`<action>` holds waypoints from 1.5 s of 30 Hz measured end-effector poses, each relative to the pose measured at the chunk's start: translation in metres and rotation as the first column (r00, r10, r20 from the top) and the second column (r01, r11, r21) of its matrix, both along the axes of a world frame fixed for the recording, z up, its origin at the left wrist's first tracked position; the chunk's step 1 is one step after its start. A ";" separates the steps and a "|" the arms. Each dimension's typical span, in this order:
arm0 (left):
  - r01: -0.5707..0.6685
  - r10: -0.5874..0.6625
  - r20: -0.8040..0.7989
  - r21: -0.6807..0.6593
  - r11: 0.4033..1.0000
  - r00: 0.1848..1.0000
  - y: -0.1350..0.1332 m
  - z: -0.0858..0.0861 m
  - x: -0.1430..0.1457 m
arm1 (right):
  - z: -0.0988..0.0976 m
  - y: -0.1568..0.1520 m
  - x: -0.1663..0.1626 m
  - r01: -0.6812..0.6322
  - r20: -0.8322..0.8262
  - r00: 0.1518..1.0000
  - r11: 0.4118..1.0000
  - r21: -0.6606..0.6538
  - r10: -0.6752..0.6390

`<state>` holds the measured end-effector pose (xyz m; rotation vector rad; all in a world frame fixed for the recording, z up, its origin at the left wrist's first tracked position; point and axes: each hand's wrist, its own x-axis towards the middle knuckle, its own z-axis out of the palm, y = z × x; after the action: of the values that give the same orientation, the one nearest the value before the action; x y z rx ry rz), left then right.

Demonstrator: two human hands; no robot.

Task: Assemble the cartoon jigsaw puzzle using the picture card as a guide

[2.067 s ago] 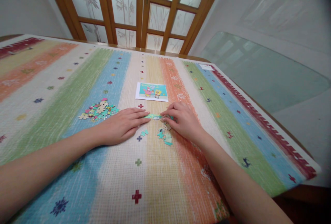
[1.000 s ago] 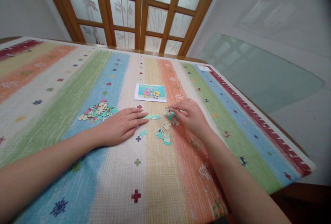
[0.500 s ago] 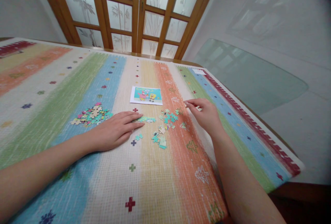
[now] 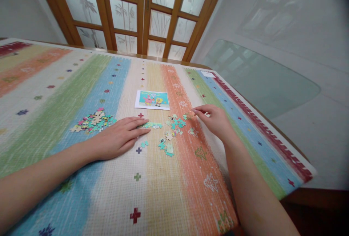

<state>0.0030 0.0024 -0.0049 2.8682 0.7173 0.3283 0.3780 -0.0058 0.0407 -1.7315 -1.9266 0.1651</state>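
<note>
Left hand (image 4: 118, 138): laid flat, palm down, fingers extended and slightly parted, fingertips over the left end of the strip. Right hand (image 4: 214, 119): lifted at right, tips of thumb and forefinger together; anything pinched between them is too small to tell.

Flat, narrow strip of joined turquoise-green cardboard puzzle pieces (image 4: 154, 125): mid-surface, printed face up, knobbed along its near side. Long axis left to right, across the stripes; right end uncovered.

Heap of loose cardboard puzzle pieces, cream, turquoise and pink (image 4: 95, 120): left, lobed shapes overlapping. Scatter of turquoise and cream pieces (image 4: 178, 122): just right of the strip. Smaller turquoise-and-cream cluster (image 4: 167, 147): nearer. Small turquoise piece or joined pair (image 4: 144, 144): near side of the strip, beside the left hand.

White-bordered rectangular paper print with cartoon figures on turquoise (image 4: 152, 100): flat, far of the strip, long axis also left to right.

Cloth-covered surface (image 4: 163, 188): grid-like weave, stripes in white, yellow, orange, green and blue, running near to far. Dark red toothed border at the right edge, well apart from the right hand. A narrow gap divides strip from scatter; a band of cloth divides strip from print; broad cloth extends nearward between the forearms.
</note>
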 end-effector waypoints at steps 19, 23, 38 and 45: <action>-0.004 0.004 -0.001 0.017 1.000 1.000 -0.001 -0.002 -0.001 | -0.002 0.000 0.000 0.034 0.004 0.999 0.996 -0.083 -0.034; -0.016 0.016 0.009 0.015 1.000 1.000 -0.001 -0.001 0.000 | -0.003 0.001 0.001 -0.015 0.032 0.999 0.988 -0.156 0.020; -0.017 0.017 0.000 0.042 0.999 1.000 -0.002 -0.001 0.000 | -0.037 0.017 0.005 -0.121 0.068 0.989 0.975 -0.185 0.135; -0.030 0.030 -0.004 0.068 0.997 1.000 -0.003 0.000 0.001 | -0.041 0.020 0.006 -0.052 -0.093 0.995 0.975 -0.218 0.033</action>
<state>0.0043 -0.0010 -0.0044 2.9257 0.7650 0.3567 0.3840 0.0138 0.0000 -1.7893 -1.9408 0.4802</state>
